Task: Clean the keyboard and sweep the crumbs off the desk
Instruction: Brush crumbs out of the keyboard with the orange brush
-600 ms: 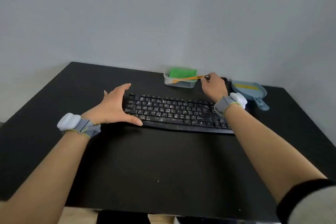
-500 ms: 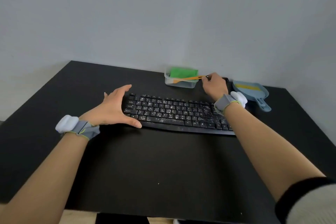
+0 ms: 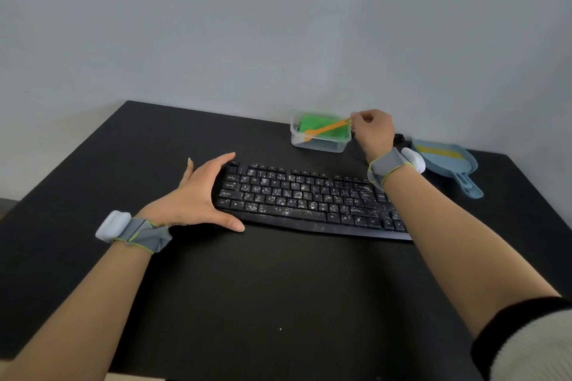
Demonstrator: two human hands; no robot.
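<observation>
A black keyboard [image 3: 309, 198] speckled with white crumbs lies across the middle of the black desk [image 3: 278, 288]. My left hand [image 3: 198, 195] rests against its left end, fingers spread and thumb along the front edge. Behind the keyboard a clear plastic tub [image 3: 320, 144] holds a green cloth [image 3: 318, 127]. An orange brush [image 3: 328, 128] slants out of the tub, and my right hand [image 3: 373, 130] pinches its handle end at the tub's right rim.
A blue dustpan [image 3: 445, 164] with a yellow strip lies at the back right, handle pointing toward me. A black cable [image 3: 399, 137] runs behind my right wrist. The grey wall stands right behind the tub. A single crumb [image 3: 280, 329] lies on the near desk.
My right hand has lifted the brush's handle end, so the orange brush now tilts upward out of the tub. The left hand stays at the keyboard's left end.
</observation>
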